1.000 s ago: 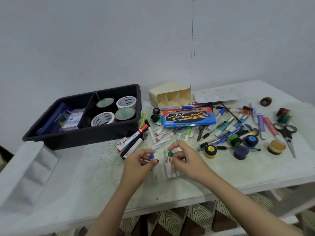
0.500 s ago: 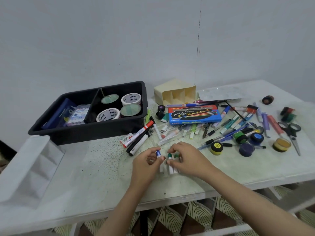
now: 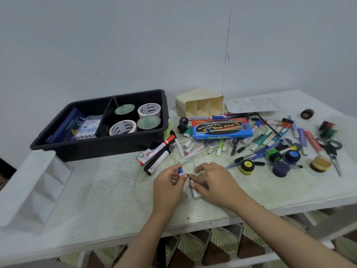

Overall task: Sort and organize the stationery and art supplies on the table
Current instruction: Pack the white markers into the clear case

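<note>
Risk of scattering: left hand (image 3: pixel 170 181) fingers pinched on a blue-capped paint tube (image 3: pixel 181 172), right hand (image 3: pixel 209 180) fingers curled over small white tubes (image 3: pixel 194 191) at the near edge of the desk (image 3: pixel 108 190). Could roll off if nudged; clear case (image 3: pixel 190 149) close behind.

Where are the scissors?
The scissors lie flat at the table's far right, handles away from the person, next to the yellow paint pot and a pink pen.
</note>
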The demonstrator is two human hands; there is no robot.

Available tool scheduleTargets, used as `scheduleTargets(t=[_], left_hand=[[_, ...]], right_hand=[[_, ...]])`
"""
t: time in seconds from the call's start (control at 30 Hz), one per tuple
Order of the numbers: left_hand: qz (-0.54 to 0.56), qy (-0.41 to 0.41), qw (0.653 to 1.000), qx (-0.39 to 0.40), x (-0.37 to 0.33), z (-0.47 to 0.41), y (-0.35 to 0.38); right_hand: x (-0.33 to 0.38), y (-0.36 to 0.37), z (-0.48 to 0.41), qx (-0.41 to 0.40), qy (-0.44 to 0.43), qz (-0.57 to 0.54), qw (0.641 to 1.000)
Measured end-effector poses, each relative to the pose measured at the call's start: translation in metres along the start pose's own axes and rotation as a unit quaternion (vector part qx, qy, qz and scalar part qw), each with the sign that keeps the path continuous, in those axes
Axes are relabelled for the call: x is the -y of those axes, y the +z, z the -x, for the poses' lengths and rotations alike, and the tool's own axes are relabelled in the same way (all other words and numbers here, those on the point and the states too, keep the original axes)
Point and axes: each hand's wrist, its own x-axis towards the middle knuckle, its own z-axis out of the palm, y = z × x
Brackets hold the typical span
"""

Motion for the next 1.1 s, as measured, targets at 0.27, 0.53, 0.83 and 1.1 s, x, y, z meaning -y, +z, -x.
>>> scheduleTargets(t=[0.27, 0.53, 0.83, 1.1], left_hand=[[-0.008, 0.021, 0.998, 0.061, 0.0, -0.003, -0.011], [-0.055, 0.04, 0.973, 0.219, 0.0, -0.011, -0.03], [0.081, -0.038, 0.975, 0.204, -0.007, -0.015, -0.031], [-0.09, 0.033, 0.971, 0.22, -0.003, -0.012, -0.024]], right_hand=[[-0.008, -0.003, -0.002, 0.033, 0.012, -0.036, 0.999], [-0.014, -0.002, -0.003, 0.06, 0.013, -0.038, 0.997], [-0.014, -0.002, -0.001, 0.06, 0.025, -0.046, 0.997], [-0.013, -0.003, -0.001, 0.056, 0.027, -0.054, 0.997]])
